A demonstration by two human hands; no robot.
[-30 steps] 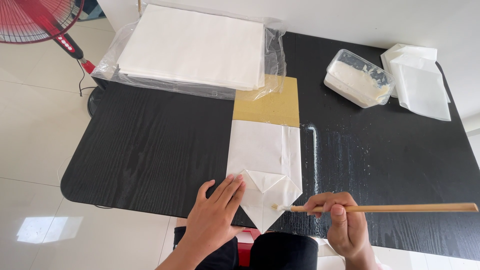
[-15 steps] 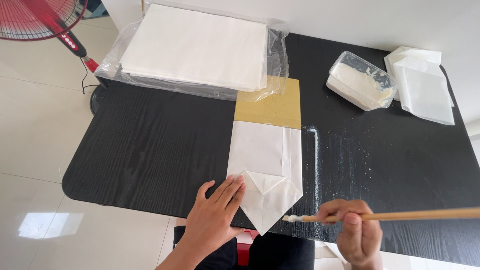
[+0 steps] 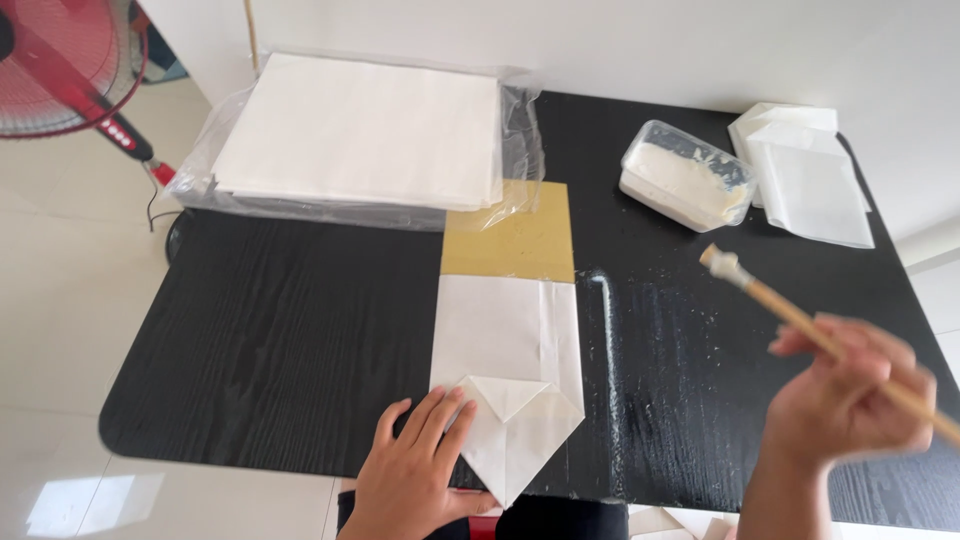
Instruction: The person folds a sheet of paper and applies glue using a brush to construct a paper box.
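Observation:
My left hand [image 3: 418,465] lies flat on the lower left corner of a folded white paper bag [image 3: 508,370], whose pointed flap hangs over the table's front edge. Under the bag's far end lies a yellow-brown cardboard sheet [image 3: 510,235]. My right hand [image 3: 845,400] is raised above the table at the right and holds a long wooden brush [image 3: 790,310]. Its white-coated tip points up-left toward a clear plastic tub of white paste [image 3: 686,177].
The black table [image 3: 280,330] carries a large stack of white paper in a clear plastic wrap [image 3: 360,135] at the back left. Finished white paper bags [image 3: 810,175] lie at the back right. White paste smears [image 3: 640,340] streak the table right of the bag. A red fan [image 3: 60,65] stands at the left.
My right hand has lifted the brush off the bag's flap and swung it up and to the right, toward the paste tub. My left hand stays on the bag.

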